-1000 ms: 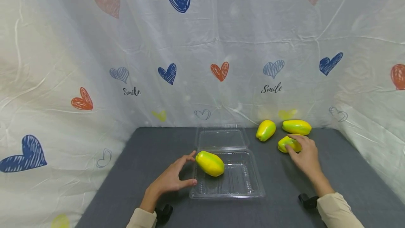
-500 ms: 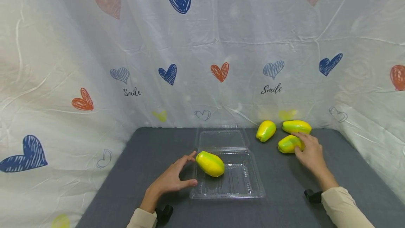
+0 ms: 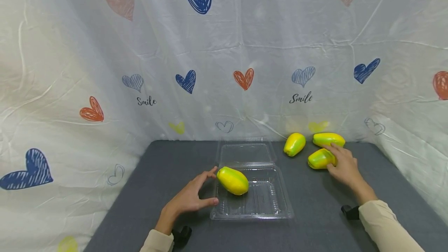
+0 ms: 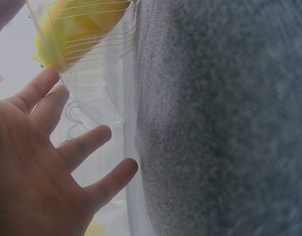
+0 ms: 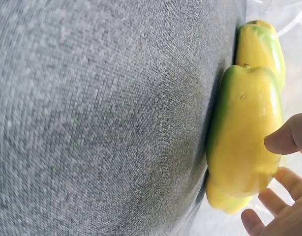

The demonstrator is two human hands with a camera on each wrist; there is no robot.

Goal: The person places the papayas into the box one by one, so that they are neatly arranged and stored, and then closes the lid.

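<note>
A yellow-green papaya (image 3: 232, 181) lies in the left half of a clear plastic clamshell box (image 3: 252, 216), whose lid is folded back. My left hand (image 3: 190, 193) is spread beside the box's left wall, with fingertips at or near its rim. In the left wrist view, that hand (image 4: 47, 152) has its fingers apart and holds nothing. My right hand (image 3: 344, 166) is at the right end of another papaya (image 3: 319, 159) on the table. In the right wrist view, the thumb overlaps this papaya (image 5: 244, 132) and the fingers lie around its end; firm contact cannot be told.
Two more papayas, one upright-leaning (image 3: 294, 144) and one lying sideways (image 3: 328, 139), sit at the back right of the grey table (image 3: 182, 158). The open lid (image 3: 246, 153) extends toward the back. A white curtain (image 3: 217, 49) with printed hearts hangs behind.
My right hand has shifted right along the near papaya, uncovering more of its left side. The papayas, box and left hand have stayed in place.
</note>
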